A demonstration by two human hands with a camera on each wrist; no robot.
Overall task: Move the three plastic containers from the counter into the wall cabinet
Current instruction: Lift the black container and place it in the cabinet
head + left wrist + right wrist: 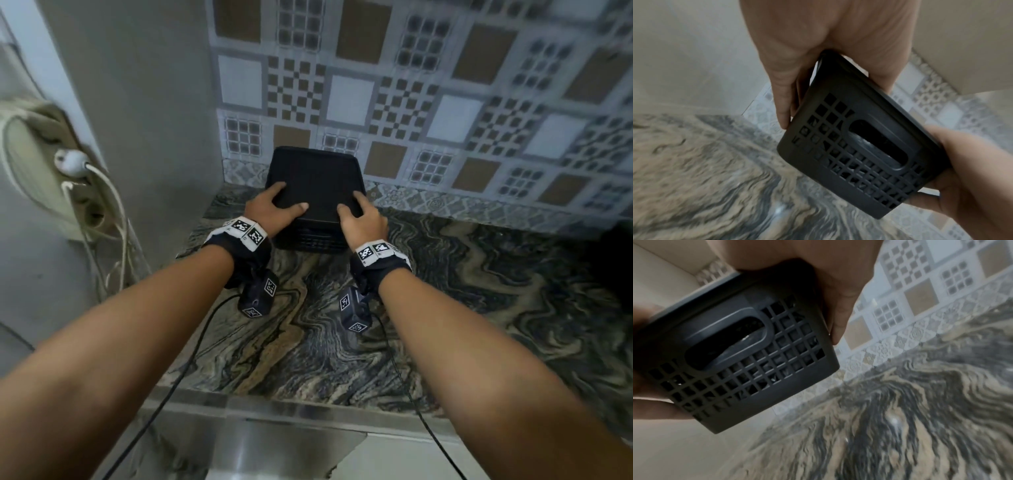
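Note:
One black plastic container (pixel 315 192), with a flat lid and lattice sides, is at the back of the marbled counter (pixel 445 308) near the tiled wall. My left hand (pixel 274 207) grips its left edge, thumb on the lid. My right hand (pixel 358 217) grips its right edge the same way. In the left wrist view the container (pixel 859 146) shows a handle slot, with my left hand's fingers (pixel 783 100) down its side. In the right wrist view the container (pixel 740 356) appears slightly above the counter. No other container or cabinet is in view.
A power strip (pixel 51 171) with a white plug and loose cables hangs on the left wall. A patterned tile backsplash (pixel 445 120) stands behind the container. The counter's front has a metal edge (pixel 274 407). A dark object (pixel 616 260) sits at the far right.

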